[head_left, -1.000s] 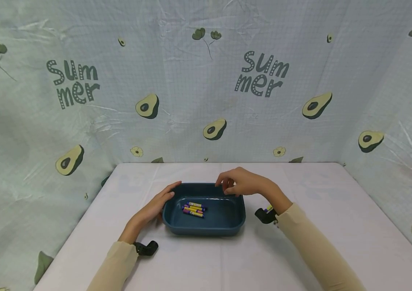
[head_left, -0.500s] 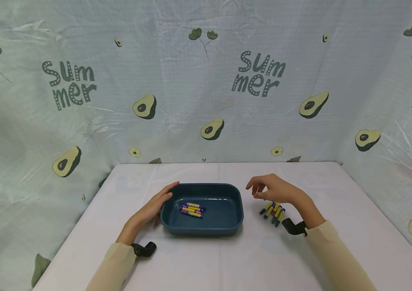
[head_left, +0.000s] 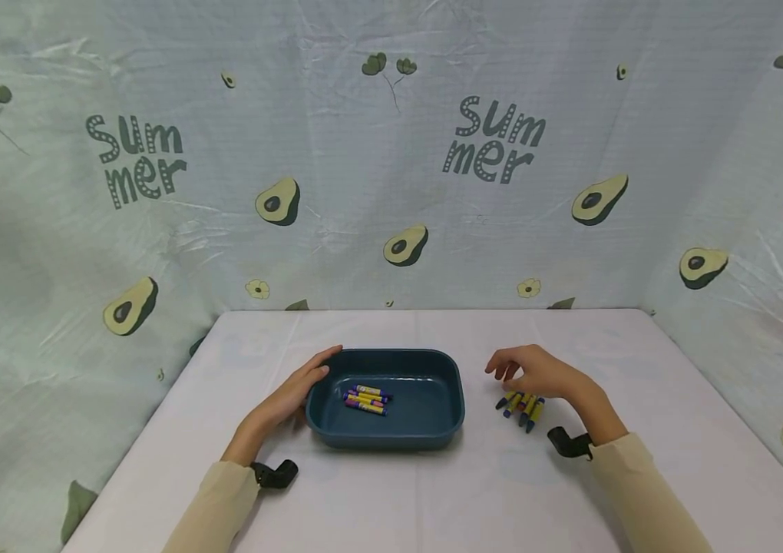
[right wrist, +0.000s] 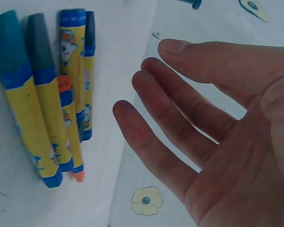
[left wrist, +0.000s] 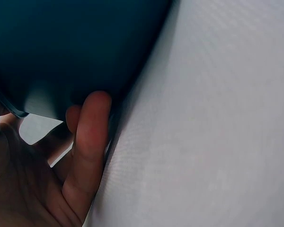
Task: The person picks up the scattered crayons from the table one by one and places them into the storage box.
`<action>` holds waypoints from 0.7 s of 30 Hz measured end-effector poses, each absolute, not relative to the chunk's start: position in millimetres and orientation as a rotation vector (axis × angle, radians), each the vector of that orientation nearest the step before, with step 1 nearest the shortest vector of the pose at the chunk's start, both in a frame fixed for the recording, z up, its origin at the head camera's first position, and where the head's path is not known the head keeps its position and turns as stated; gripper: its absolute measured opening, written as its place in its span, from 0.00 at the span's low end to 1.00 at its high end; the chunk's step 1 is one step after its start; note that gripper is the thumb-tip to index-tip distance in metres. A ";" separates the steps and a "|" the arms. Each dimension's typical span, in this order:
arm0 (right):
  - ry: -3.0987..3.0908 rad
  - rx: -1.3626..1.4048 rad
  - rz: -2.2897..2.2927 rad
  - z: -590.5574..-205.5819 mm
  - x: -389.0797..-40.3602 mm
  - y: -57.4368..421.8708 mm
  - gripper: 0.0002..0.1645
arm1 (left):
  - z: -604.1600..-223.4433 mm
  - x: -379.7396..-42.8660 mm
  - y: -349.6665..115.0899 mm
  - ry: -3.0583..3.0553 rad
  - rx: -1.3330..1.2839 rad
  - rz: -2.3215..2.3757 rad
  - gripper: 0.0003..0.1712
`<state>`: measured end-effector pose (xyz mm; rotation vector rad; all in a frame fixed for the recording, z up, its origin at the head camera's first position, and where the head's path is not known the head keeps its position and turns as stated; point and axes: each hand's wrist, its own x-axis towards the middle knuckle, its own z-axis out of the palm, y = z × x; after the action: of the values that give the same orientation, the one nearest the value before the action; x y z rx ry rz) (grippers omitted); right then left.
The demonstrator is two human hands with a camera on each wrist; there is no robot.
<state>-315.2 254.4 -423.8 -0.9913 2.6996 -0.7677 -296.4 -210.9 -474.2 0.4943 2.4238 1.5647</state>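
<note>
My left hand [head_left: 292,392] holds the left side of a dark blue rectangular tray [head_left: 427,404]. The left wrist view shows fingertips [left wrist: 95,106] pressed to its outer wall. Inside the tray, left of its middle, lies a small bunch of crayons [head_left: 366,399] with yellow and purple wrappers. To the right of the tray, my right hand [head_left: 540,372] hovers over several more crayons [head_left: 528,415], partly covering them. Nothing is between its loosely bent fingers. In the right wrist view these crayons [right wrist: 26,113] lie side by side in yellow wrappers, with teal, grey-green, orange and dark blue ends.
A white cloth covers the table [head_left: 391,499]. Behind it and along both sides hangs a pale curtain [head_left: 336,138] printed with avocados, flowers and lettering. Black wrist cameras [head_left: 276,474] are strapped to both wrists.
My right hand has moved from above the tray's back right corner rightward, then down to the loose crayons, uncovering most of them. The left hand and the tray stay in place.
</note>
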 end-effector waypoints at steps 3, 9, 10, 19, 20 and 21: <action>2.691 -0.984 -0.748 -427.3 -316.8 256.0 0.17 | -474.3 -296.6 -210.0 2.428 0.497 1.560 0.30; 2.678 -0.938 -0.701 -431.6 -317.8 252.9 0.14 | -475.7 -297.4 -210.2 2.429 0.509 1.562 0.30; 2.677 -0.926 -0.695 -432.1 -317.6 252.4 0.14 | -475.9 -297.5 -210.3 2.428 0.510 1.562 0.30; 2.672 -0.810 -0.678 -438.4 -315.7 250.2 0.15 | -475.2 -298.0 -211.2 2.412 0.511 1.567 0.30; 2.666 -0.805 -0.683 -438.9 -315.8 250.2 0.15 | -475.1 -298.2 -211.2 2.413 0.509 1.565 0.30; 2.662 -0.797 -0.687 -439.5 -316.1 250.0 0.15 | -475.1 -298.5 -211.2 2.412 0.507 1.565 0.30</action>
<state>-316.1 250.0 -439.5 -0.7968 2.6622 -0.6870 -298.5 -211.2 -475.1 0.5075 2.4122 1.5653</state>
